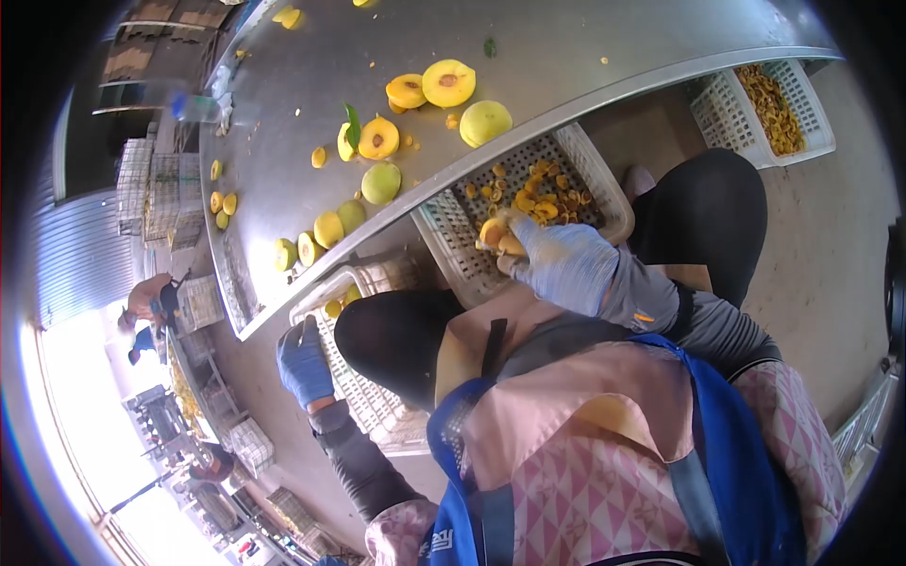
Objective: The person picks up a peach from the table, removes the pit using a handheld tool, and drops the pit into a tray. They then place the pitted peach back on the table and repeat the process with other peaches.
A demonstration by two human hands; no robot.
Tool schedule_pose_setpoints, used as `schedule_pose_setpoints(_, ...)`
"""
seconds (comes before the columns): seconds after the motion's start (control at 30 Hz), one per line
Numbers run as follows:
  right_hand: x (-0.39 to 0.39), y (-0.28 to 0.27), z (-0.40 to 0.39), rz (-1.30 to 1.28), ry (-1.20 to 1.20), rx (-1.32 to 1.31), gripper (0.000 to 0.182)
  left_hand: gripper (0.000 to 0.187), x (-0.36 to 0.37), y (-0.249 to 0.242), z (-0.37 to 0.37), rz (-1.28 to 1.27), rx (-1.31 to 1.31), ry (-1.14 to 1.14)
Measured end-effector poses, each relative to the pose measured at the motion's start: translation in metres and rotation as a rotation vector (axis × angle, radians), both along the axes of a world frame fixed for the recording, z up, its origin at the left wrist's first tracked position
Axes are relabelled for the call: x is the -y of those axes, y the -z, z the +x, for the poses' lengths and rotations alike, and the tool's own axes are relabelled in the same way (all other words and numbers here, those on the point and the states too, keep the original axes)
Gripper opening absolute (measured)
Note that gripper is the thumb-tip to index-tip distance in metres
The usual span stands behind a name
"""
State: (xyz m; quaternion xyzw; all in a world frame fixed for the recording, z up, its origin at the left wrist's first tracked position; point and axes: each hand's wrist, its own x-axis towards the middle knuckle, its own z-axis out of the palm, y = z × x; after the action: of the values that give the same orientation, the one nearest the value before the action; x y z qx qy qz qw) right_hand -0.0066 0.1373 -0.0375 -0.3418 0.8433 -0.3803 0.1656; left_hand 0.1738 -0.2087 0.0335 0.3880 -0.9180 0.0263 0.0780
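Note:
My right hand (566, 267), in a blue glove, is closed on a yellow peach piece (493, 232) above a white plastic basket (451, 247). In that basket lie peach pits and orange scraps (549, 192). My left hand (305, 363), gloved in blue too, is beside the rim of another white basket (373, 401) with yellow peach pieces (334, 307) inside. Its fingers are stretched out, and I see nothing held in them. On the metal table, cut peach halves (448, 83) show reddish centres, near greenish peaches (381, 183).
The metal table (557, 57) has a raised edge between me and the fruit. Another basket of scraps (774, 108) stands on the floor at right. Stacked crates (170, 189) are at left. Farther off, a person (149, 297) is by another table.

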Motion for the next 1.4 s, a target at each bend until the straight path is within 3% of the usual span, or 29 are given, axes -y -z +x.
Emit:
schedule_pose_setpoints(0.03,0.001,-0.002,-0.002,0.003,0.007,-0.01,0.031,0.014,-0.004,0.0,-0.009,0.003,-0.01,0.007)
schedule_pose_setpoints(0.1,0.003,-0.007,-0.003,0.137,-0.072,0.026,0.031,0.01,-0.03,0.001,-0.032,0.167,-0.408,0.289)
schedule_pose_setpoints(0.13,0.003,-0.011,-0.004,0.142,-0.069,0.015,0.031,0.01,-0.055,0.0,-0.051,0.35,-0.489,0.32)
schedule_pose_setpoints(0.17,0.004,-0.016,-0.004,0.16,-0.079,0.013,0.03,0.012,-0.073,0.005,-0.067,0.272,-0.336,0.552)
schedule_pose_setpoints(0.2,0.006,-0.02,-0.004,0.174,-0.091,0.011,0.029,0.016,-0.111,-0.003,-0.089,0.519,-0.351,0.542)
schedule_pose_setpoints(0.23,0.007,-0.021,-0.004,0.171,-0.092,-0.003,0.029,0.019,-0.125,0.009,-0.105,0.454,-0.314,0.788)
schedule_pose_setpoints(0.27,0.007,-0.019,-0.003,0.144,-0.08,-0.045,0.029,0.016,-0.15,0.011,-0.119,0.827,-0.328,0.559)
schedule_pose_setpoints(0.37,0.004,0.001,-0.004,0.063,-0.054,-0.141,0.029,0.015,-0.162,0.036,-0.142,0.79,-0.29,0.617)
schedule_pose_setpoints(0.43,0.004,0.01,-0.007,0.012,-0.036,-0.181,0.029,0.016,-0.17,0.046,-0.151,0.581,-0.198,0.869)
schedule_pose_setpoints(0.5,0.006,0.01,-0.009,0.01,-0.128,0.014,0.027,0.016,-0.172,0.044,-0.154,0.457,-0.266,0.926)
schedule_pose_setpoints(0.57,0.003,-0.005,-0.005,0.006,-0.09,0.01,0.024,0.016,-0.171,0.038,-0.155,0.349,-0.27,1.047)
schedule_pose_setpoints(0.67,0.002,-0.001,-0.009,0.111,-0.076,-0.009,0.026,0.017,-0.161,0.03,-0.153,0.39,-0.435,0.857)
schedule_pose_setpoints(0.77,0.003,0.006,-0.009,0.241,-0.091,0.01,0.03,0.019,-0.142,0.032,-0.156,0.438,-0.434,0.933)
schedule_pose_setpoints(0.87,0.003,0.004,-0.016,0.254,-0.069,0.043,0.031,0.021,-0.081,0.024,-0.163,0.277,-0.21,0.652)
schedule_pose_setpoints(0.93,0.001,0.004,-0.014,0.252,-0.056,0.065,0.033,0.027,-0.033,0.014,-0.173,0.02,0.103,0.569)
schedule_pose_setpoints(0.97,0.001,0.004,-0.014,0.199,-0.064,0.065,0.033,0.027,-0.017,0.015,-0.177,0.019,0.104,0.569)
schedule_pose_setpoints(1.03,0.001,0.0,-0.014,0.142,-0.07,0.065,0.033,0.041,0.003,0.017,-0.188,-0.023,0.517,0.408)
schedule_pose_setpoints(1.07,0.001,-0.005,-0.014,0.117,-0.081,0.047,0.029,0.041,0.007,0.018,-0.197,-0.026,0.517,0.415)
schedule_pose_setpoints(1.13,-0.001,-0.011,-0.015,0.101,-0.083,0.036,0.026,0.051,0.004,0.019,-0.212,0.009,0.841,0.359)
schedule_pose_setpoints(1.27,0.0,-0.015,-0.018,0.068,-0.043,0.123,0.036,0.055,0.007,0.016,-0.2,-0.023,0.68,0.501)
schedule_pose_setpoints(1.33,-0.002,-0.016,-0.017,0.014,-0.01,0.119,0.037,0.058,0.014,0.022,-0.184,0.663,-0.068,0.505)
schedule_pose_setpoints(1.37,-0.002,-0.018,-0.017,-0.049,0.013,0.127,0.037,0.058,0.007,0.02,-0.173,0.669,-0.062,0.509)
schedule_pose_setpoints(1.4,0.0,-0.019,-0.017,-0.113,0.035,0.134,0.037,0.059,-0.019,0.005,-0.165,1.22,-0.331,0.449)
